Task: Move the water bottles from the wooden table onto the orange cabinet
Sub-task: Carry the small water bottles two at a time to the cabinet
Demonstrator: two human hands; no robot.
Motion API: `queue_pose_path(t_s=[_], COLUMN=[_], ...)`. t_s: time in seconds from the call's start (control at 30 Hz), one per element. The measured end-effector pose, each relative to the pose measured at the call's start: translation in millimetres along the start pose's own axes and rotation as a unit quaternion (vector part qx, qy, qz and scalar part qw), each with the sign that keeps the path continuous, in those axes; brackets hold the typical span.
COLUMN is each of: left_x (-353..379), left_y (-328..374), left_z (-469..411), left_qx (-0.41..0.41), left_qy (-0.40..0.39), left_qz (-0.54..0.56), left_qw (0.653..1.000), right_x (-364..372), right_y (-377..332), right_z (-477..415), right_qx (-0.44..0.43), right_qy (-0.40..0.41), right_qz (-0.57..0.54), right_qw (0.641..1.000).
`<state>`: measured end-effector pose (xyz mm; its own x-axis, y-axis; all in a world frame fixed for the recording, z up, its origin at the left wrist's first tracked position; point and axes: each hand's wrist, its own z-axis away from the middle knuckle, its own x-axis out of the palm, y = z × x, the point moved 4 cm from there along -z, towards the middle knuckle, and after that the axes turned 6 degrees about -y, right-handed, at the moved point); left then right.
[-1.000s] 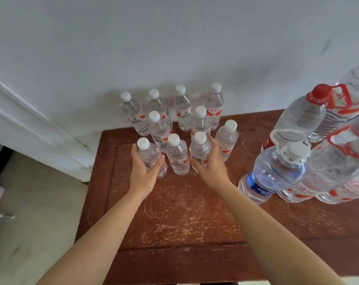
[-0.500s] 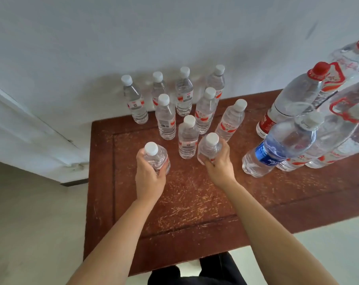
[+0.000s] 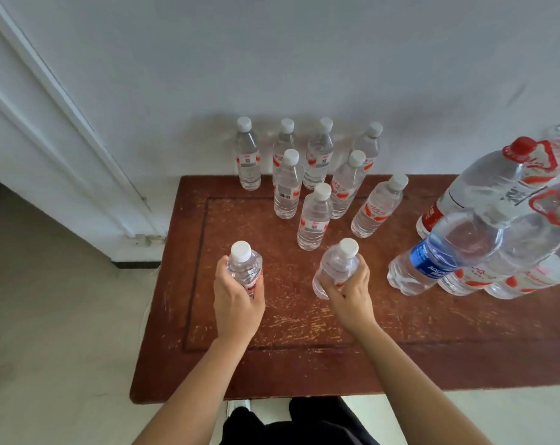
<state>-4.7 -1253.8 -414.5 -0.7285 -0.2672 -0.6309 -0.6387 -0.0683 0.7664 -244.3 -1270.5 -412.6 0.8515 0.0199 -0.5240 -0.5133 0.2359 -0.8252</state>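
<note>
My left hand (image 3: 237, 303) grips a small clear water bottle (image 3: 244, 268) with a white cap, held over the scratched wooden table (image 3: 285, 361). My right hand (image 3: 349, 297) grips a second small bottle (image 3: 336, 268), tilted slightly right. Both bottles are apart from the cluster. Several more small bottles (image 3: 315, 216) with white caps and red labels stand in rows at the table's back, near the wall. The orange cabinet is not in view.
Large water jugs with red caps (image 3: 484, 184) and one blue-labelled jug (image 3: 445, 252) crowd the table's right side. A white door frame (image 3: 89, 162) stands at left, with pale floor (image 3: 57, 316) beside the table. My dark trousers (image 3: 291, 425) show below the front edge.
Both hands have drawn their bottles back toward me, away from the cluster. The view has pulled back, showing more of the table and floor.
</note>
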Motion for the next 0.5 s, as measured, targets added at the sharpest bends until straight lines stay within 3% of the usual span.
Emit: queue_pose_path(t_s=[0.2,0.33,0.5], left_x=[7,6,-41], left_y=[10,16,16], left_z=[5,15,72], left_qx=[-0.032,-0.076,-0.145], left_qy=[0.057,0.088,0.15], left_qz=[0.024,0.031,-0.031], left_qw=[0.998,0.993,0.978], right_x=[-4,1,30], right_y=[17,18,-16], right_z=[-14,-25,-24], right_qx=[-0.04,-0.063,-0.109], right_qy=[-0.092,-0.082,-0.163], right_qz=[-0.022,-0.038,-0.02], right_qw=[0.995,0.994,0.98])
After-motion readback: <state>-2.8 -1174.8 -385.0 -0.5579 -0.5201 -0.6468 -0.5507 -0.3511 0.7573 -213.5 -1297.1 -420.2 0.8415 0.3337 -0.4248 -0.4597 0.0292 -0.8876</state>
